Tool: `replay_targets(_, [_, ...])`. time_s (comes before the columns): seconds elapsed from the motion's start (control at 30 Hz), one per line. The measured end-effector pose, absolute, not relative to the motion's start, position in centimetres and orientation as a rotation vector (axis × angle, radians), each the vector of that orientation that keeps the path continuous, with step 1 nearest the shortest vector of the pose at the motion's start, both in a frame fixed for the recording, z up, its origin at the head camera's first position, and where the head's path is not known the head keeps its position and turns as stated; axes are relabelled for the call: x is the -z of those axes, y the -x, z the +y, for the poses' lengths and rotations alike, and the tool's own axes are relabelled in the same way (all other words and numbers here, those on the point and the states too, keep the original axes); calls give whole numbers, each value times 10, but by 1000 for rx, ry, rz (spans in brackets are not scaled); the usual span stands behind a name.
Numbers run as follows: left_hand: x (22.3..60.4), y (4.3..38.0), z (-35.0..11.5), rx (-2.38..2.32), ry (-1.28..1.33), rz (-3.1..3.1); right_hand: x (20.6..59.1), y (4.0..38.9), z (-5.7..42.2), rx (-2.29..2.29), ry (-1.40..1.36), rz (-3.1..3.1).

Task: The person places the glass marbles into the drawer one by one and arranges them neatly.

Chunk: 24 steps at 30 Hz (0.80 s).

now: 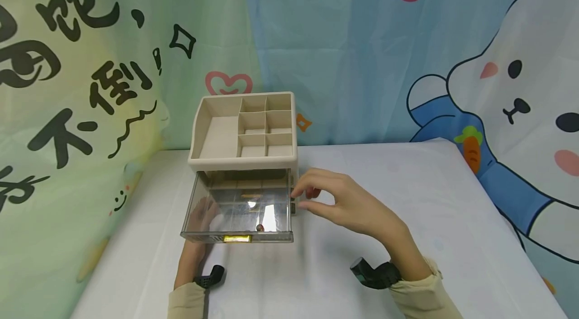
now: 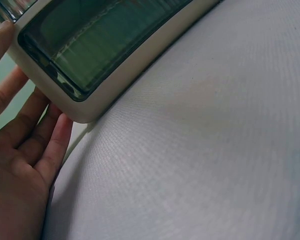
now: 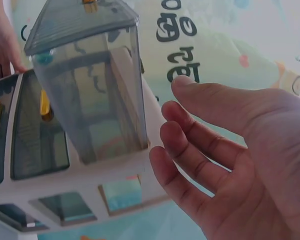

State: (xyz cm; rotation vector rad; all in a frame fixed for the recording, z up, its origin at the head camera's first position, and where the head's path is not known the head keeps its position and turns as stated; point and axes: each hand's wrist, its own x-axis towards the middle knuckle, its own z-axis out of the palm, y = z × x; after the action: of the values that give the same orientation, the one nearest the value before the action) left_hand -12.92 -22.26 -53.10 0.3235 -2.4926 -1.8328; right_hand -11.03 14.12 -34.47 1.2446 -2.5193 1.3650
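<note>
A cream desktop organizer stands at the back of the table. Its clear top drawer with a yellow handle is pulled out. A small reddish-brown round item lies inside near the drawer front. My left hand, seen partly through the drawer, touches the organizer's left side; in the left wrist view its fingers lie fairly straight along the frame edge. Beside the drawer's right side, my right hand hangs with loosely bent fingers. In the right wrist view nothing is between its fingers and thumb.
Lower drawers with yellow handles are pushed in. Divided compartments form the organizer's top. A white cloth covers the table, and a printed curtain hangs behind it.
</note>
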Motion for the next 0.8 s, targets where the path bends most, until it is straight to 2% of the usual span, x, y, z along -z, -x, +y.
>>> replay_targets(0.13, [526, 130, -220, 1791, -349, -2513, 353, 110, 153, -1384, -1170, -2530])
replay_targets(0.47, [545, 133, -226, 1802, -307, -2489, 376, 110, 179, -1429, -982, -2589])
replay_targets(0.8, [541, 132, -224, 1817, -293, -2463, 402, 107, 194, -1416, -821, -2608])
